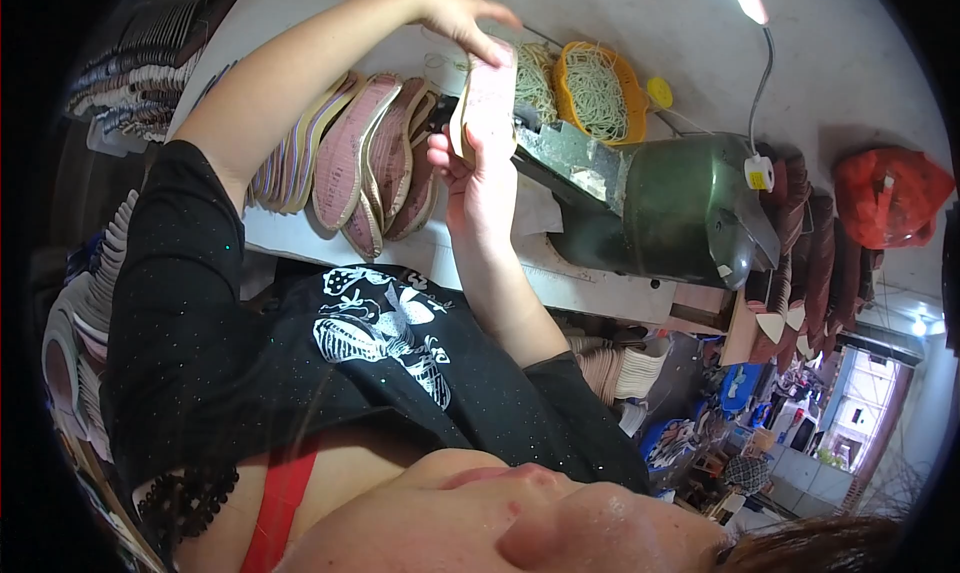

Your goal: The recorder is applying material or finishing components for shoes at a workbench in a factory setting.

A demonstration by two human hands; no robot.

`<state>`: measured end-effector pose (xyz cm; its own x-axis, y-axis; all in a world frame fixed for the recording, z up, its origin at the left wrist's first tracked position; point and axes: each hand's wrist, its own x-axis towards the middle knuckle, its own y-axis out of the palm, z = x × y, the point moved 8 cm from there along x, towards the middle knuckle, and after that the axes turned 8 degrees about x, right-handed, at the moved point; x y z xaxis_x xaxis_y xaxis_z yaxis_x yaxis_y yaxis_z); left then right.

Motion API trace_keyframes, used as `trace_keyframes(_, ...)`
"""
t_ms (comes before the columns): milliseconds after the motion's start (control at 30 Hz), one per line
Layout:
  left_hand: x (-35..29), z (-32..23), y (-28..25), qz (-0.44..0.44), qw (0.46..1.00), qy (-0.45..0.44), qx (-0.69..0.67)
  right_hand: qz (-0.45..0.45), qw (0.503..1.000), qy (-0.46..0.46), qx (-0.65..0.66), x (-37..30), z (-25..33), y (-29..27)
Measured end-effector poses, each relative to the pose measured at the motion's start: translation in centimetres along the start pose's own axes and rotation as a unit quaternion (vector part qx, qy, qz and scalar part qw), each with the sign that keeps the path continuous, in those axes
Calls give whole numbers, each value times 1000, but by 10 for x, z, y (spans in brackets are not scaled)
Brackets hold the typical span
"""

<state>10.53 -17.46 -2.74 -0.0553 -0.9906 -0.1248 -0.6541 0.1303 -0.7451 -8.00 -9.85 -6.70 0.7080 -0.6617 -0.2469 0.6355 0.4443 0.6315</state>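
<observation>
My right hand (pixel 482 163) grips a pale pink insole (pixel 490 85) with yellowish edges, its thumb on the flat face and its fingers curled behind. At the insole's far end is my left hand (pixel 468 21). Its thumb touches the end while the other fingers stretch out past it, apart. The insole is held raised above the white table (pixel 275 231). Left of it on the table lie several larger pink insoles (pixel 352 163) with cream rims. Beside those stands a row of striped-edged insoles (pixel 292 178).
A dark green machine (pixel 672 208) stands right of my hands. Behind it sits a yellow basket (pixel 638 103) of pale green cord. Brown pieces (pixel 818 263) and a red bag (pixel 890 198) hang at right. Stacked grey pieces (pixel 80 318) crowd the left edge.
</observation>
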Motion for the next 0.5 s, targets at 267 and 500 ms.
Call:
trace_keyframes(267, -3, -39, 36, 209, 972, -7, -111, -44, 998, 47, -29, 3, 10, 0)
trace_keyframes(500, -37, -61, 14, 105, 993, -58, -5, -53, 996, 36, -61, 0, 16, -7)
